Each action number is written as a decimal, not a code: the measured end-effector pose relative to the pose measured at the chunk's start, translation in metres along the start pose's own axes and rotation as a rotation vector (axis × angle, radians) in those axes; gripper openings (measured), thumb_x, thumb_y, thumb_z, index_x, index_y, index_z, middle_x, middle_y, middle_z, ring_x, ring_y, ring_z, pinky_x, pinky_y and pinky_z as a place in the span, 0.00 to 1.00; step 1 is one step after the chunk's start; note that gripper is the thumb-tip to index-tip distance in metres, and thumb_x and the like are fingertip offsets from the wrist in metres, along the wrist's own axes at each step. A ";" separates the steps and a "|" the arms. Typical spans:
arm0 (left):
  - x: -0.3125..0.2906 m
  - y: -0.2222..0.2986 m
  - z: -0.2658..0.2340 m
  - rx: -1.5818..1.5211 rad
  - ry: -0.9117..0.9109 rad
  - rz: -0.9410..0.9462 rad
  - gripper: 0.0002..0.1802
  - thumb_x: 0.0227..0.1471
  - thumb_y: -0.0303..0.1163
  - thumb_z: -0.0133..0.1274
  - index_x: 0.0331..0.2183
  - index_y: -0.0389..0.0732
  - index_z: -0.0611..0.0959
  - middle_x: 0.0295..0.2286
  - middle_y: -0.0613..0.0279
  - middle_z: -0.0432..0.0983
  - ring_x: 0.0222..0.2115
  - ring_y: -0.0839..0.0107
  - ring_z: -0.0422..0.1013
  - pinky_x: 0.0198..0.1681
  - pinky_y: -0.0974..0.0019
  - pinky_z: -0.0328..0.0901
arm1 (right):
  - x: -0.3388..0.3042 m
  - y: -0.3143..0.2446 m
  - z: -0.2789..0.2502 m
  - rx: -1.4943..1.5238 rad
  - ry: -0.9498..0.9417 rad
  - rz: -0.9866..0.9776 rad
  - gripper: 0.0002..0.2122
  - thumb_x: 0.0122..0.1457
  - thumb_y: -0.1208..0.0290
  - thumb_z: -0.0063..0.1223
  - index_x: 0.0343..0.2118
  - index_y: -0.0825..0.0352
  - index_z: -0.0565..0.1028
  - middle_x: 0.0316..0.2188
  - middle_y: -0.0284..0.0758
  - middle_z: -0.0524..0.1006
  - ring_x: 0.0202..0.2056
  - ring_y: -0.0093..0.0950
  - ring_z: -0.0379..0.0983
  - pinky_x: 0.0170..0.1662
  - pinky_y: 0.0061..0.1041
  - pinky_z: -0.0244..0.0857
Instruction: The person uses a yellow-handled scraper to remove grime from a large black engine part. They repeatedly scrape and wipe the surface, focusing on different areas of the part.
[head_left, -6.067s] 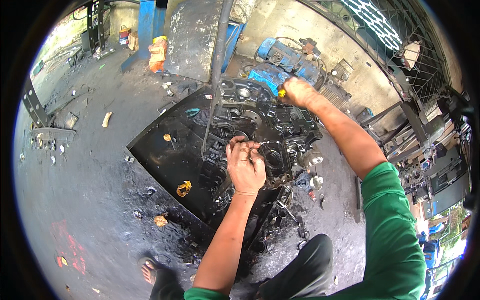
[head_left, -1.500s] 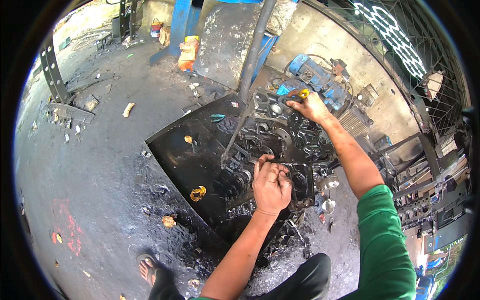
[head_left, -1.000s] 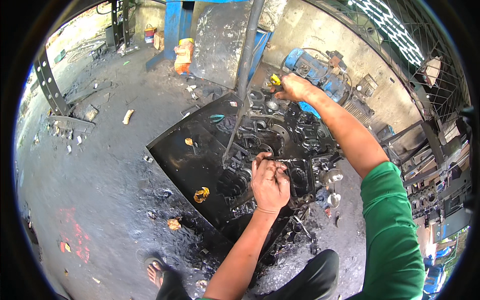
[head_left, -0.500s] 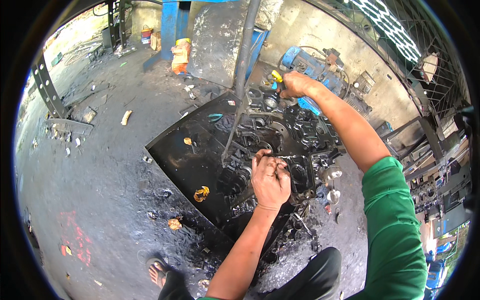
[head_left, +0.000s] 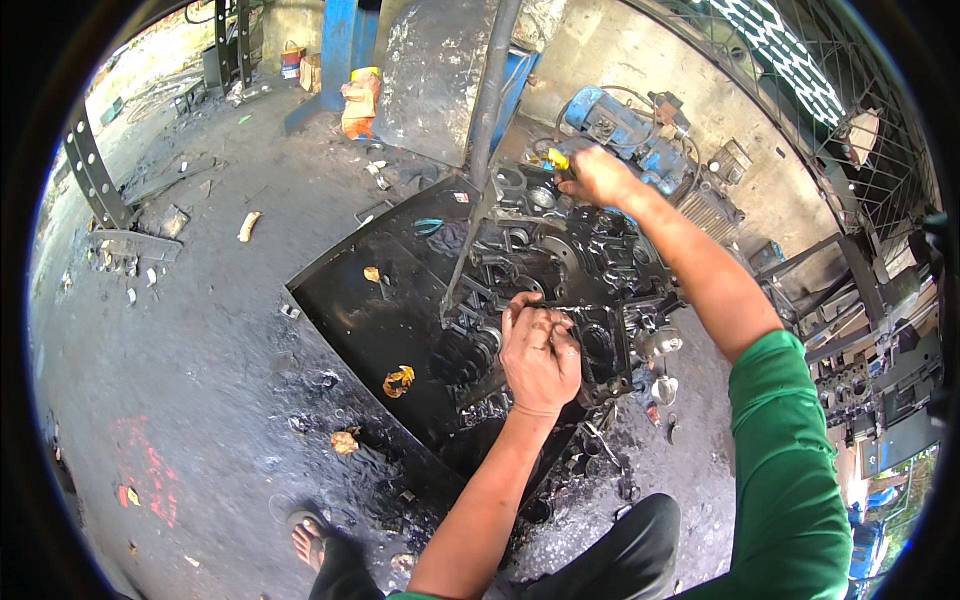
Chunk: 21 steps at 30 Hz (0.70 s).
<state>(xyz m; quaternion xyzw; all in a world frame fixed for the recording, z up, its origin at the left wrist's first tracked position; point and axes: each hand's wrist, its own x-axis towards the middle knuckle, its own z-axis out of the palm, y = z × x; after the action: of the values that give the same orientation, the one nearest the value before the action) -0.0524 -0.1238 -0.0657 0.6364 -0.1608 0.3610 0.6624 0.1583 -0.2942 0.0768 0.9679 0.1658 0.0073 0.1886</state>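
Note:
A greasy black engine block (head_left: 600,345) lies with other dark metal parts on a wide, shallow black metal tray (head_left: 345,300). My left hand (head_left: 540,360) is on the near part of the block, its fingers bent over a metal edge; the fingertips are partly hidden. Farther off, at the block's far end, my right hand (head_left: 598,178) is closed around a tool with a yellow end (head_left: 558,160). The rest of that tool is hidden by the hand, so its kind is unclear. Beside it, a round metal bore (head_left: 541,198) faces up.
A grey metal pole (head_left: 490,110) rises behind the tray. Blue machinery (head_left: 605,118) stands along the wall at the far right. Small pliers-like blue handles (head_left: 428,226) and dry leaves (head_left: 398,381) lie on the tray. Silvery parts (head_left: 662,388) lie on the oily floor at right.
My right hand has shifted slightly right and nearer, and the yellow end has dropped with it. My left hand stays on the block. The view has moved slightly.

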 end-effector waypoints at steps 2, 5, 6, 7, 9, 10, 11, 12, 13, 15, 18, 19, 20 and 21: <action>0.000 0.001 0.000 0.001 -0.003 -0.006 0.06 0.42 0.23 0.45 0.24 0.35 0.77 0.26 0.53 0.74 0.41 0.46 0.69 0.45 0.50 0.64 | 0.003 0.007 -0.014 0.248 -0.033 -0.094 0.13 0.52 0.60 0.63 0.37 0.62 0.81 0.32 0.37 0.82 0.31 0.36 0.79 0.35 0.35 0.71; 0.001 0.001 0.001 -0.012 0.014 -0.003 0.06 0.43 0.23 0.45 0.25 0.35 0.77 0.26 0.54 0.74 0.41 0.46 0.69 0.45 0.50 0.64 | -0.007 0.006 -0.023 0.460 -0.089 0.155 0.14 0.49 0.59 0.65 0.35 0.61 0.81 0.27 0.36 0.81 0.31 0.27 0.78 0.37 0.33 0.70; 0.001 0.002 0.000 -0.011 0.015 0.004 0.06 0.43 0.23 0.45 0.25 0.35 0.77 0.26 0.54 0.74 0.41 0.47 0.69 0.45 0.50 0.64 | -0.018 0.002 -0.017 0.485 -0.026 0.212 0.13 0.50 0.59 0.65 0.35 0.61 0.81 0.26 0.36 0.81 0.30 0.28 0.79 0.36 0.33 0.71; 0.002 0.002 0.000 -0.018 0.013 0.005 0.06 0.43 0.23 0.45 0.25 0.35 0.77 0.26 0.54 0.74 0.41 0.47 0.69 0.45 0.50 0.64 | -0.027 -0.002 -0.011 0.486 0.091 0.316 0.13 0.50 0.59 0.65 0.34 0.62 0.81 0.25 0.36 0.81 0.30 0.29 0.79 0.35 0.33 0.71; 0.002 0.003 0.000 -0.003 0.018 -0.004 0.06 0.43 0.23 0.45 0.24 0.35 0.77 0.26 0.55 0.74 0.41 0.47 0.69 0.45 0.51 0.64 | -0.049 -0.015 0.014 0.871 0.257 0.617 0.13 0.51 0.59 0.64 0.32 0.64 0.81 0.23 0.39 0.81 0.28 0.32 0.80 0.35 0.34 0.72; 0.002 0.004 0.000 0.000 0.016 -0.015 0.06 0.43 0.23 0.45 0.24 0.35 0.77 0.26 0.55 0.74 0.41 0.47 0.70 0.45 0.51 0.64 | -0.054 -0.020 0.026 0.860 0.394 0.616 0.13 0.51 0.59 0.64 0.32 0.64 0.81 0.23 0.41 0.81 0.28 0.34 0.80 0.36 0.34 0.72; 0.003 0.005 0.000 -0.004 0.017 -0.016 0.05 0.43 0.23 0.45 0.24 0.35 0.77 0.26 0.55 0.74 0.41 0.47 0.70 0.45 0.51 0.64 | -0.058 -0.025 0.037 0.833 0.414 0.754 0.13 0.51 0.59 0.64 0.32 0.65 0.81 0.22 0.42 0.80 0.28 0.36 0.80 0.37 0.34 0.72; 0.003 0.005 0.001 0.008 0.019 -0.010 0.06 0.44 0.22 0.44 0.24 0.35 0.76 0.26 0.55 0.74 0.41 0.47 0.70 0.46 0.50 0.64 | -0.057 -0.027 0.046 0.801 0.510 0.737 0.13 0.52 0.59 0.63 0.32 0.64 0.81 0.23 0.43 0.80 0.28 0.38 0.80 0.37 0.35 0.72; 0.003 0.005 0.001 0.001 0.017 -0.019 0.06 0.44 0.22 0.44 0.24 0.35 0.76 0.26 0.55 0.74 0.41 0.47 0.70 0.46 0.50 0.64 | -0.055 -0.029 0.053 0.778 0.584 0.696 0.14 0.52 0.58 0.63 0.33 0.63 0.81 0.23 0.44 0.80 0.29 0.40 0.80 0.38 0.36 0.72; 0.003 0.006 0.001 0.011 0.011 -0.011 0.06 0.44 0.22 0.44 0.24 0.35 0.76 0.26 0.55 0.74 0.41 0.47 0.70 0.46 0.50 0.64 | -0.045 -0.029 0.056 0.576 0.746 0.549 0.15 0.53 0.56 0.62 0.35 0.63 0.81 0.24 0.45 0.80 0.30 0.43 0.79 0.38 0.38 0.72; 0.001 0.004 0.001 0.006 0.010 -0.007 0.06 0.43 0.21 0.44 0.24 0.35 0.76 0.25 0.55 0.74 0.40 0.47 0.70 0.46 0.50 0.64 | -0.034 -0.026 0.049 0.540 0.701 0.438 0.13 0.54 0.57 0.63 0.37 0.60 0.81 0.20 0.42 0.79 0.25 0.38 0.79 0.32 0.35 0.70; 0.000 0.003 0.002 0.004 0.011 -0.008 0.06 0.43 0.21 0.44 0.24 0.35 0.76 0.25 0.55 0.74 0.40 0.47 0.70 0.46 0.50 0.64 | -0.035 -0.027 0.046 0.558 0.677 0.418 0.13 0.54 0.57 0.63 0.37 0.60 0.81 0.20 0.42 0.79 0.24 0.37 0.79 0.32 0.35 0.70; 0.000 0.003 0.001 0.005 0.012 -0.005 0.06 0.43 0.21 0.44 0.24 0.34 0.76 0.25 0.55 0.74 0.40 0.47 0.70 0.46 0.50 0.63 | -0.039 -0.028 0.043 0.598 0.638 0.353 0.13 0.54 0.58 0.64 0.37 0.60 0.81 0.20 0.42 0.79 0.24 0.36 0.79 0.32 0.35 0.70; 0.000 0.002 0.002 0.006 0.013 0.001 0.06 0.43 0.21 0.44 0.24 0.34 0.76 0.25 0.55 0.74 0.40 0.47 0.70 0.46 0.50 0.63 | -0.044 -0.030 0.040 0.621 0.592 0.342 0.12 0.54 0.59 0.64 0.38 0.60 0.81 0.20 0.42 0.79 0.24 0.35 0.79 0.32 0.35 0.70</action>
<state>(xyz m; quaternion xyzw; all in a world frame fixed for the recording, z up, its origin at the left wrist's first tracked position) -0.0538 -0.1255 -0.0642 0.6361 -0.1558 0.3658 0.6613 0.1101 -0.2966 0.0309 0.9483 0.0446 0.2643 -0.1697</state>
